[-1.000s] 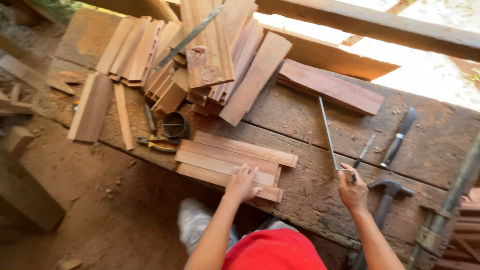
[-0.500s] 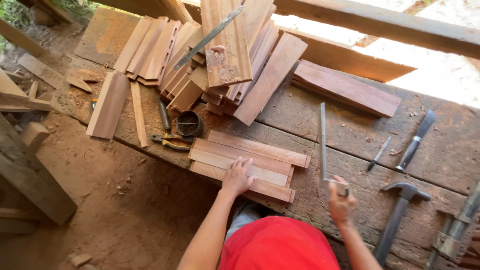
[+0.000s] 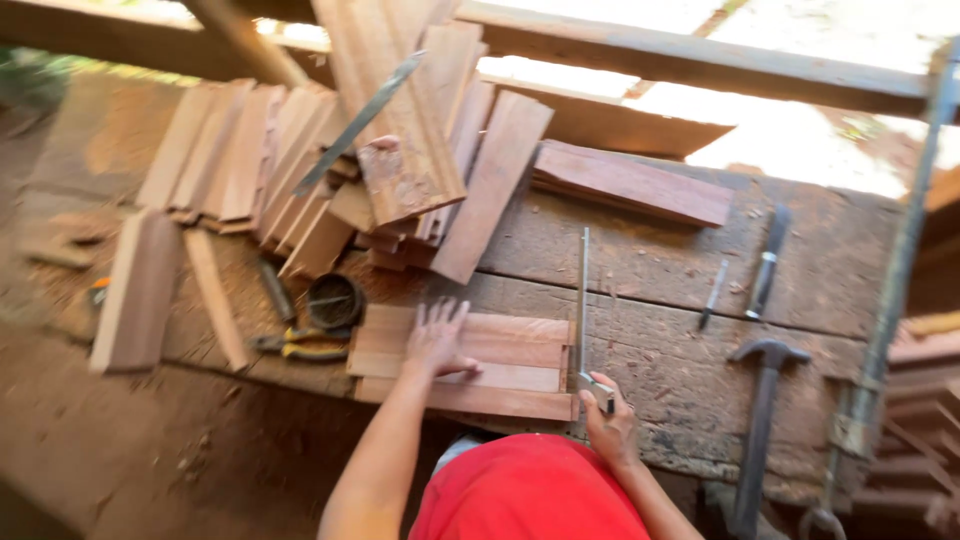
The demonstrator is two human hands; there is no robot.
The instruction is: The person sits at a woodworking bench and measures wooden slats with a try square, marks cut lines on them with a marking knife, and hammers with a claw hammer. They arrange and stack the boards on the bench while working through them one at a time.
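My left hand [image 3: 436, 338] lies flat, fingers spread, on a small stack of short wooden boards [image 3: 500, 362] at the near edge of a worn wooden workbench [image 3: 660, 300]. My right hand [image 3: 608, 420] grips the near end of a long metal try square [image 3: 583, 300]. Its blade runs away from me along the right end of the stack. My red clothing [image 3: 530, 495] fills the bottom of the view.
A heap of wooden boards [image 3: 400, 150] with a flat metal bar [image 3: 355, 125] on top lies at the back left. Pliers [image 3: 300, 345] and a round tin [image 3: 333, 300] sit left of the stack. A hammer [image 3: 760, 420], a knife [image 3: 768, 265] and a nail [image 3: 712, 295] lie right.
The view has swung left and closer. My right hand has brought the square from further right up against the right end of the board stack. My left hand stays on the boards.
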